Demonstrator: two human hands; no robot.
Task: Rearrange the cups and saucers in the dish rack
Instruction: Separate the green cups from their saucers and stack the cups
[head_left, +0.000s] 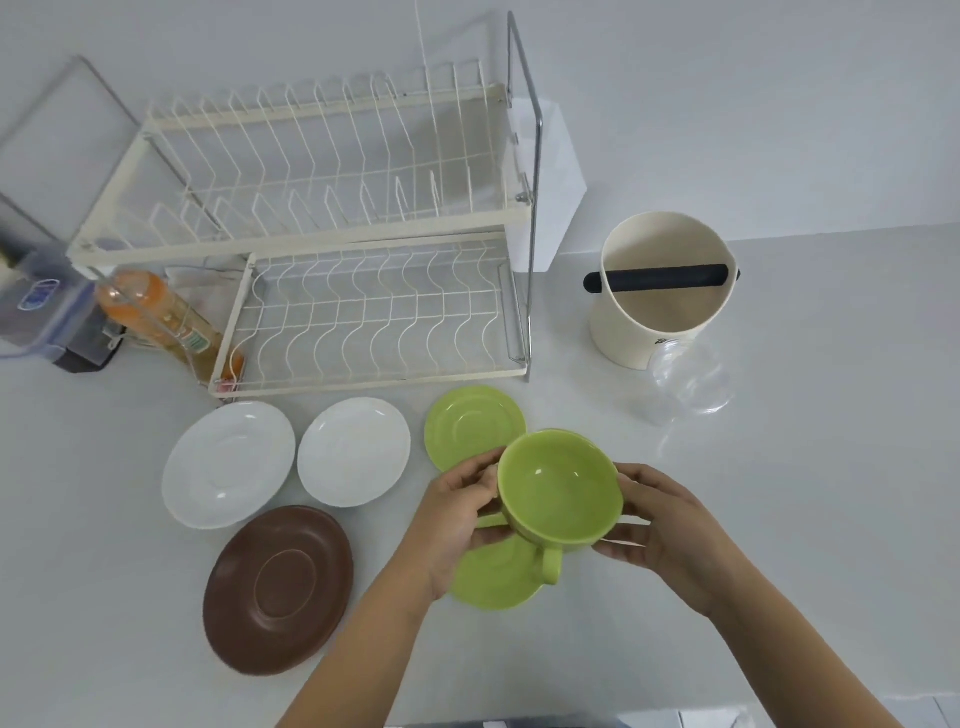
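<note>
Left hand (457, 512), right hand (662, 530) curled, gripping.

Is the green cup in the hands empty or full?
Empty: the green cup, held between left hand and right hand, shows a bare, glossy inside down to its bottom.

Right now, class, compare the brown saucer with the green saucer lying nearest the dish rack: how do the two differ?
The brown saucer is dark brown; the green saucer is lime green. The brown saucer looks larger in this view, though it also lies nearer the camera. The brown saucer shows whole, while the green saucer's near edge is hidden behind the green cup and the left hand. Both lie flat, face up, on the white counter, outside the dish rack.
</note>
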